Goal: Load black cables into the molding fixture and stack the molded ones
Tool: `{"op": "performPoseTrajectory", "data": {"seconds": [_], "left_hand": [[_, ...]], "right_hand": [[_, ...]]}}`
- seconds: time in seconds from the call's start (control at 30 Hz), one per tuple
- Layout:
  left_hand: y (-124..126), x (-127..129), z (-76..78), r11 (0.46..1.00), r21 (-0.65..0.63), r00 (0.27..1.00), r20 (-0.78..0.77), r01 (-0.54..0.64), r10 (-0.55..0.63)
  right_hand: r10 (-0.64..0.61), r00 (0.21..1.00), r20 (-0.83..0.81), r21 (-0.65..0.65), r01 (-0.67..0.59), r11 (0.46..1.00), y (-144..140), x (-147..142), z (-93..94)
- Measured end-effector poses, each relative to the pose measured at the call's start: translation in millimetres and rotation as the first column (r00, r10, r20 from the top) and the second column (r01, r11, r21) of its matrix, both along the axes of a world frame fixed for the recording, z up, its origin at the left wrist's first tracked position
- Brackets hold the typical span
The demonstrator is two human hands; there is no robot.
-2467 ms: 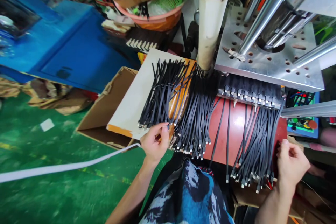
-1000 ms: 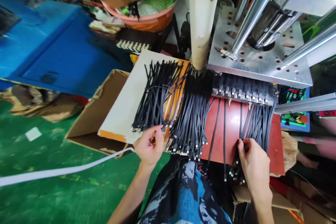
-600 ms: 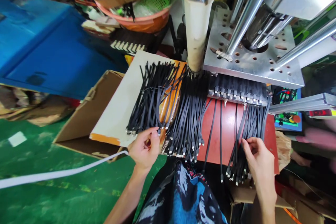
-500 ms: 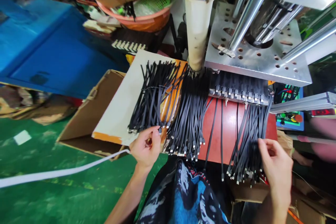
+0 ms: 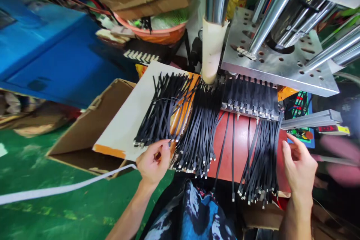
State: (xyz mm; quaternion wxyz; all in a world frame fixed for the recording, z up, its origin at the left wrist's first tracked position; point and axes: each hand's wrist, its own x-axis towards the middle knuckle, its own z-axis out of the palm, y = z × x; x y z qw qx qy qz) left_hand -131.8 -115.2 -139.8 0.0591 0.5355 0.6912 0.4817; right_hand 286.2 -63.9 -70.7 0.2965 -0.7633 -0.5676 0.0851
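My left hand (image 5: 155, 160) is closed in a pinch at the lower end of a bundle of black flat cables (image 5: 161, 110), with a dark cable end at the fingertips. To its right lies a second pile of black cables (image 5: 198, 131) with metal plug tips. My right hand (image 5: 300, 163) is empty, thumb and forefinger apart, just right of a third cable pile (image 5: 260, 161) hanging over the table's front edge. Behind that pile, a metal fixture (image 5: 250, 111) holds a row of cable plugs along its front.
A press with a drilled metal plate (image 5: 281, 67) stands over the fixture. The red tabletop (image 5: 239, 138) shows between the piles. An open cardboard box (image 5: 92, 127) is at left, with a white strap (image 5: 70, 187) near my left wrist. A control panel (image 5: 299, 120) sits at right.
My right hand has lifted off the right cable pile, moved up and slightly right, and its fingers have parted. My left hand stays pinched by the left bundle. The view has shifted slightly.
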Motion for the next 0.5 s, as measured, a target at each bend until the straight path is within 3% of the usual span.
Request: {"op": "performPoseTrajectory", "data": {"seconds": [0.1,0.17,0.23,0.37,0.43,0.5], "left_hand": [[1.1,-4.0,-3.6,0.997,0.047,0.998,-0.038,0.055,-0.053],[1.3,-2.4,-0.9,0.992,0.078,0.994,-0.053,0.1,-0.096],[0.7,5.4,7.8,0.985,0.103,0.989,-0.064,0.14,-0.134],[-2.3,38.1,34.4,0.963,0.14,0.973,-0.037,0.23,-0.227],[-4.3,57.3,45.2,0.934,0.17,0.949,-0.009,0.313,-0.316],[-6.3,73.6,51.8,0.887,0.21,0.908,0.002,0.41,-0.42]], "right_hand": [[0.319,0.942,0.103,0.051,-0.326,0.944,48.0,-22.9,32.0],[0.431,0.874,0.226,0.049,-0.452,0.891,91.4,-35.1,41.9],[0.447,0.828,0.339,0.008,-0.477,0.879,139.3,-45.6,43.8],[0.386,0.791,0.475,-0.051,-0.413,0.909,223.9,-66.3,41.0],[0.404,0.78,0.478,-0.036,-0.442,0.896,247.6,-74.8,40.7],[0.428,0.773,0.469,-0.022,-0.474,0.88,251.4,-80.1,40.8]]}}
